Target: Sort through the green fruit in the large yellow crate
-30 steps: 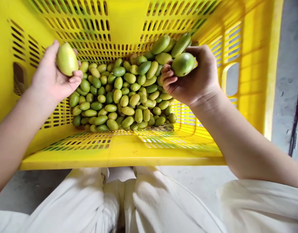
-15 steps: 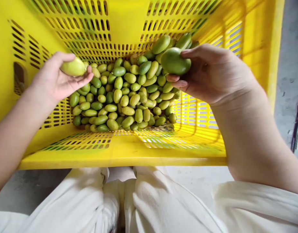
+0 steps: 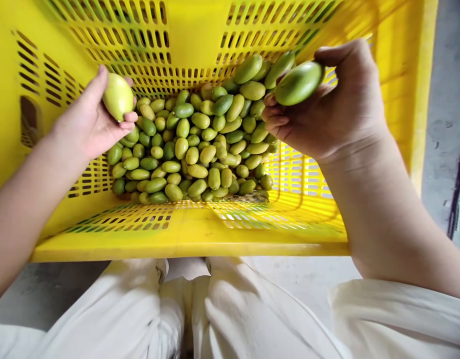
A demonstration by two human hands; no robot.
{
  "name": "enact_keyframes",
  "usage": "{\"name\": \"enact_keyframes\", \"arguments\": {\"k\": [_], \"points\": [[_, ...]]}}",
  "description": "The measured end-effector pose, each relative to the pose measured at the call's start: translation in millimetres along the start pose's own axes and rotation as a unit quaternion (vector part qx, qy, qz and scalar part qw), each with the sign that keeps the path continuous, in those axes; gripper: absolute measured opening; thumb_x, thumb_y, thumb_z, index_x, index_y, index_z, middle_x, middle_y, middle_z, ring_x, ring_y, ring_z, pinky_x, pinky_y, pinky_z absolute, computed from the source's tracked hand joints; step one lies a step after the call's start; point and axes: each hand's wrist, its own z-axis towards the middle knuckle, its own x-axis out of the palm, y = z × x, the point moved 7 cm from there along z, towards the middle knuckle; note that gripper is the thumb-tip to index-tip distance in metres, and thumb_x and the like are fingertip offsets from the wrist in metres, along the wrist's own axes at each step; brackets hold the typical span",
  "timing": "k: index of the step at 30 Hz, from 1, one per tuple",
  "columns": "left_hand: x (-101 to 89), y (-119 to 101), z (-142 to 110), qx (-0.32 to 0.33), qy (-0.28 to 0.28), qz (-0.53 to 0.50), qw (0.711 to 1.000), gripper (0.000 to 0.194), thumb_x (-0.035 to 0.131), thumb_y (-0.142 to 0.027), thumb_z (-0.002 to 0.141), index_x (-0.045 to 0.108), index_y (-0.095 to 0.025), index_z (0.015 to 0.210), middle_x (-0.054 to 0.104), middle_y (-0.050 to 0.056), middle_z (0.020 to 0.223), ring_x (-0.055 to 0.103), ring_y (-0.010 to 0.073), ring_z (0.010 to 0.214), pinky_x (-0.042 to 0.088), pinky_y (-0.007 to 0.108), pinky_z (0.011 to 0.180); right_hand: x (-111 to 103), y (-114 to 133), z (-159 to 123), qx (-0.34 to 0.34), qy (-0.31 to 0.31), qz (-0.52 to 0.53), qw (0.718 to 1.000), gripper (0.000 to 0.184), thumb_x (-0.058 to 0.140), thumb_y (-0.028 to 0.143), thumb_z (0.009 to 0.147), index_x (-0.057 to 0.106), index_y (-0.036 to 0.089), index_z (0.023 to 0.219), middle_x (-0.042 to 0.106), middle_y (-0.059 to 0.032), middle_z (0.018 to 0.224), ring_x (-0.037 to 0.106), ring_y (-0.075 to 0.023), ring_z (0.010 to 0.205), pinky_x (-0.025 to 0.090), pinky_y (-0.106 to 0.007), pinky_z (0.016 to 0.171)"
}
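My left hand [image 3: 88, 114] holds a smooth, pale yellow-green oval fruit [image 3: 118, 97] between thumb and fingers, at the left of the crate. On the right, my right hand [image 3: 335, 104] grips a darker green oval fruit [image 3: 299, 83], its thumb at one end and curled fingers beneath. Both are held above a pile of similar green and yellowish fruits [image 3: 198, 149] on the crate's floor. The exact kind of fruit cannot be made out. Larger fruits lie at the pile's back right, partly behind my right hand.
The yellow plastic crate [image 3: 200, 251] has slotted walls around the pile. A brown, withered scrap [image 3: 252, 196] lies by the pile's front right edge. My legs in white trousers [image 3: 230, 309] are close to the near rim. Grey floor [image 3: 445, 75] shows at the right.
My left hand has turned its fruit more upright and raised it slightly. My right hand has lifted its fruit up and to the right, tilting it and uncovering more of the pile.
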Motion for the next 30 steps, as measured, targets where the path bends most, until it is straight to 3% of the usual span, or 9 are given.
{"name": "enact_keyframes", "arguments": {"k": [3,5,10,13,16,19,22,26,30], "points": [[3.1,-4,-2,0.023,0.015,0.002,1.000,0.036,0.041,-0.037,0.110,0.064,-0.017,0.090,0.058,0.008,0.080,0.046,0.0131,0.061,0.032,0.018,0.043,1,-3,-3,0.019,-0.032,0.048,0.998,0.034,0.037,0.032,0.107,0.056,0.021,0.081,0.058,-0.0016,0.067,0.062,-0.0121,0.064,0.059,-0.020,0.054],[4.4,-5,-4,0.026,0.009,0.006,1.000,0.028,0.046,-0.031,0.104,0.061,-0.018,0.084,0.059,0.009,0.081,0.050,0.0139,0.065,0.032,0.019,0.044,6,-9,-4,0.039,-0.011,0.041,0.998,0.028,0.038,0.027,0.105,0.055,0.021,0.084,0.062,-0.0044,0.073,0.059,-0.0104,0.062,0.053,-0.015,0.048],[9.2,-7,-9,0.055,0.029,0.009,0.998,0.019,0.052,-0.023,0.103,0.064,-0.019,0.089,0.063,0.009,0.083,0.058,0.0158,0.074,0.033,0.016,0.046,14,-23,-1,0.042,0.057,-0.029,0.997,0.018,0.048,0.022,0.103,0.053,0.020,0.085,0.069,-0.0071,0.079,0.034,-0.0056,0.047,0.020,-0.011,0.033],[10.2,-4,-10,0.047,0.051,0.000,0.998,0.020,0.050,-0.022,0.106,0.064,-0.017,0.093,0.066,0.010,0.085,0.052,0.0122,0.064,0.033,0.016,0.047,19,-30,-2,0.051,0.095,-0.074,0.991,0.030,0.047,0.029,0.110,0.057,0.018,0.084,0.072,-0.0088,0.081,0.039,-0.0049,0.046,0.023,-0.011,0.033],[8.2,-2,-10,0.038,0.040,-0.026,0.998,0.019,0.051,-0.018,0.106,0.060,-0.018,0.089,0.064,0.006,0.084,0.046,0.0087,0.059,0.034,0.015,0.047,22,-28,-5,0.038,0.097,-0.074,0.992,0.043,0.042,0.034,0.115,0.070,0.013,0.089,0.069,-0.0047,0.080,0.051,-0.0065,0.052,0.039,-0.012,0.040],[6.5,-3,-11,0.036,0.019,-0.057,0.998,0.020,0.054,-0.014,0.105,0.058,-0.018,0.087,0.063,0.004,0.085,0.045,0.0080,0.061,0.037,0.015,0.049,22,-26,-6,0.025,0.104,-0.045,0.993,0.029,0.054,0.028,0.110,0.076,0.016,0.096,0.069,0.0005,0.080,0.059,-0.0078,0.060,0.050,-0.013,0.049],[4.9,-4,-11,0.030,0.003,-0.064,0.997,0.017,0.056,-0.019,0.107,0.062,-0.019,0.090,0.062,0.003,0.086,0.044,0.0098,0.063,0.041,0.017,0.051,19,-26,-3,0.001,0.114,-0.025,0.993,0.017,0.066,0.020,0.104,0.072,0.018,0.088,0.069,0.0027,0.078,0.057,-0.0066,0.059,0.046,-0.010,0.045],[0.4,-2,-11,0.013,-0.029,-0.058,0.998,0.027,0.053,-0.039,0.108,0.065,-0.019,0.093,0.060,0.004,0.084,0.049,0.0126,0.067,0.048,0.021,0.056,13,-23,3,-0.035,0.079,0.008,0.996,0.028,0.087,0.029,0.092,0.067,0.019,0.077,0.067,0.0014,0.072,0.048,-0.0052,0.053,0.044,-0.008,0.040],[0.4,-6,-13,0.048,-0.038,-0.094,0.994,0.017,0.063,-0.037,0.097,0.061,-0.021,0.091,0.066,0.003,0.091,0.060,0.0159,0.080,0.058,0.025,0.075,13,-23,3,-0.001,0.039,0.043,0.998,0.047,0.057,0.051,0.111,0.062,0.020,0.076,0.063,-0.0014,0.066,0.044,-0.0064,0.048,0.035,-0.011,0.035]]}}
